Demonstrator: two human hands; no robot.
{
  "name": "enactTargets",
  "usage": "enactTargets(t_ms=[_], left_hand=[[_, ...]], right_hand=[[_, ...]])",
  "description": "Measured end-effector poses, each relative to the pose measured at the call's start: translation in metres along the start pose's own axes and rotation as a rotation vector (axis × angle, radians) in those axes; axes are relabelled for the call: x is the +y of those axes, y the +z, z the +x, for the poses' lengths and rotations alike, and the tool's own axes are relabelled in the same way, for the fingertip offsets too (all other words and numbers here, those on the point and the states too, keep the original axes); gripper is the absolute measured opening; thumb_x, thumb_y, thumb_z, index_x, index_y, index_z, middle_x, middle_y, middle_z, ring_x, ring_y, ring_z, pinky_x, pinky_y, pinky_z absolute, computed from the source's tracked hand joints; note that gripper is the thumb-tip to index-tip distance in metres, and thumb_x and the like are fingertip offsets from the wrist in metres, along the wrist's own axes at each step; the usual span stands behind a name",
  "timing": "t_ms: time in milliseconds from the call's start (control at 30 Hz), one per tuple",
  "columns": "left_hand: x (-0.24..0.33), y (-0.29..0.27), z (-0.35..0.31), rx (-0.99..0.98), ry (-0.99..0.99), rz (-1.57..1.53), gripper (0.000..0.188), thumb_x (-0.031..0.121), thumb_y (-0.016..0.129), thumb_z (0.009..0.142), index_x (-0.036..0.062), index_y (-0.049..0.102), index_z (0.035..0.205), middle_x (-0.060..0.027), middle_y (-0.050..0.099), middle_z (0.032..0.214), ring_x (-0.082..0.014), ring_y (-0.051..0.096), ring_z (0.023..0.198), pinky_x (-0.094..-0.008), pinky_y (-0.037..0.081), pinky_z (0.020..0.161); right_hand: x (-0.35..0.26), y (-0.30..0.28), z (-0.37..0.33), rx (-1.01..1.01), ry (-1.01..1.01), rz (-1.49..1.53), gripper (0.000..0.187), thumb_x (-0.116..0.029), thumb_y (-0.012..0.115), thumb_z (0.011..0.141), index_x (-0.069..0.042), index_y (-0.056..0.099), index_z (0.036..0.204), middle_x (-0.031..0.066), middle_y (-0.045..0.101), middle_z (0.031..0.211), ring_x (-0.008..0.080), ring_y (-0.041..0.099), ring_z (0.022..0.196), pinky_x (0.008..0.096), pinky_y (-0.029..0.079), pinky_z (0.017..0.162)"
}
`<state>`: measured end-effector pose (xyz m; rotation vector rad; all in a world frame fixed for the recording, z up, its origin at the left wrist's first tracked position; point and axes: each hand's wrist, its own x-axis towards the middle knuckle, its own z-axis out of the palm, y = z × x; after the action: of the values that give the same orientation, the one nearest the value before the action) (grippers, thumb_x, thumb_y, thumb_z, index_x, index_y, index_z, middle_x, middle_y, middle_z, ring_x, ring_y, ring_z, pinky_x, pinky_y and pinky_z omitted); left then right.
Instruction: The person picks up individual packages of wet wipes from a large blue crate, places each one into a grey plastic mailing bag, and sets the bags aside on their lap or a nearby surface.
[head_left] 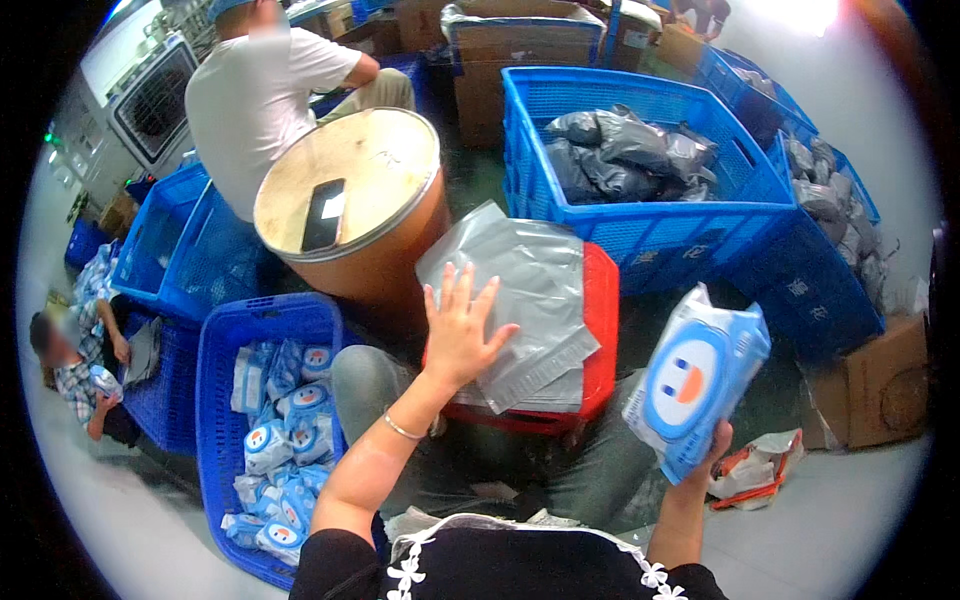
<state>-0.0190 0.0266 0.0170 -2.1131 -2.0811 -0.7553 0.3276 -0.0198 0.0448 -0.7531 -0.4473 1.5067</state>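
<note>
The landmark is the red stool (600, 330) directly in front of the seated person.

Right hand (712, 450): positioned to the right of the red stool, nearer the person. It is closed around the lower edge of a blue and white wipes pack (695, 385), holding the pack upright in the air. The pack appears soft-sided, light and pliable, with a smooth film skin that is likely slippery. Judged best grip: across the short edge or flat sides, fingers spread, without squeezing the lid area on the face.

Left hand (458, 335): open, fingers spread, palm pressed flat on the stack of grey mailer bags (530, 290) lying on the red stool. It grips nothing. The bags are thin, limp plastic film; they are likely to slide on each other. Judged best hold: pinch the top bag at an open edge or corner.

Containers:
- Left of the red stool, on the floor: a blue basket (215, 350) holding many more wipes packs of the same kind.
- Beyond the red stool, left: a brown fibre drum (360, 200), lid closed, with a dark phone (323, 214) lying on top.
- Beyond the red stool, right: a large blue crate (640, 230) holding filled grey bags; further blue crates to its right hold similar bags.
- Far right of the red stool: a cardboard box (875, 385); contents not visible.

Another person in a white shirt (250, 100) sits behind the drum.
</note>
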Motion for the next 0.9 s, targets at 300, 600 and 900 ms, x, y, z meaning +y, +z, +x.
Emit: enactTargets(t_ms=[300, 600, 900], left_hand=[[0.042, 0.003, -0.005, -0.095, 0.145, -0.189, 0.026, 0.016, 0.070, 0.071, 0.0055, 0.060, 0.093, -0.0112, 0.055, 0.093, -0.0327, 0.057, 0.086, -0.0432, 0.047, 0.074], [0.024, -0.012, 0.014, 0.161, -0.157, -0.696, 0.011, 0.001, 0.069, 0.075, 0.0003, 0.064, 0.085, -0.0132, 0.062, 0.079, -0.0257, 0.063, 0.067, -0.0349, 0.050, 0.061], [0.028, -0.046, -0.008, 0.266, -0.037, -0.278, 0.015, 0.000, 0.067, 0.070, 0.0043, 0.057, 0.080, -0.0113, 0.056, 0.075, -0.0309, 0.058, 0.071, -0.0405, 0.048, 0.063]], right_hand=[[-0.003, 0.073, 0.044, -0.552, -0.440, -0.955, 0.108, -0.025, 0.087, 0.062, -0.003, 0.029, 0.151, 0.0148, 0.047, 0.133, 0.0274, 0.050, 0.119, 0.0413, 0.042, 0.102], [0.018, 0.104, 0.055, -1.085, -0.768, -1.691, 0.075, -0.023, 0.080, 0.059, -0.035, 0.061, 0.131, 0.0145, 0.056, 0.118, 0.0344, 0.055, 0.108, 0.0450, 0.041, 0.093], [0.027, 0.124, 0.045, -0.836, -0.594, -1.813, 0.071, -0.045, 0.079, 0.070, -0.023, 0.056, 0.134, 0.0181, 0.057, 0.101, 0.0356, 0.058, 0.093, 0.0448, 0.044, 0.081]])
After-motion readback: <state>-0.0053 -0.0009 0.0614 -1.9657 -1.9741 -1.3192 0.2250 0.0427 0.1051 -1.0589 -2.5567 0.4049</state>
